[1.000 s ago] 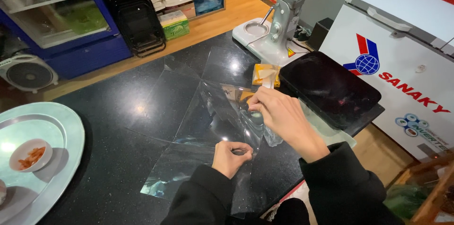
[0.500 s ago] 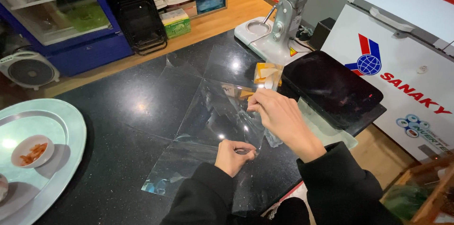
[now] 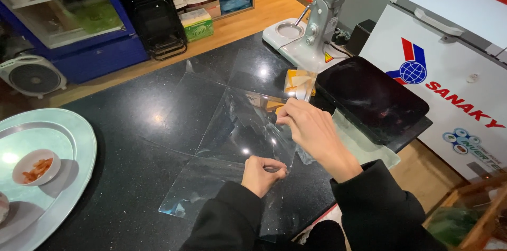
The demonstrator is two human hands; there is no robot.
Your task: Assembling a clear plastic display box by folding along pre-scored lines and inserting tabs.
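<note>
Two hands pinch one clear plastic sheet (image 3: 240, 129) held just above the black countertop (image 3: 132, 124): the right hand (image 3: 311, 129) grips its upper edge between thumb and fingers, the left hand (image 3: 261, 173) nips the lower corner. It looks thin, light, floppy and slippery, best taken at edges or corners. More clear sheets (image 3: 211, 71) lie flat beyond; a stand mixer (image 3: 317, 13) and dark tray (image 3: 372, 98) stand right, a round metal tray (image 3: 79, 145) left.

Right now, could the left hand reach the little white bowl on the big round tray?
Probably, but not freely: the left hand is pinching the clear plastic sheet. The white bowl sits far off to the left, with bare black counter between.
</note>
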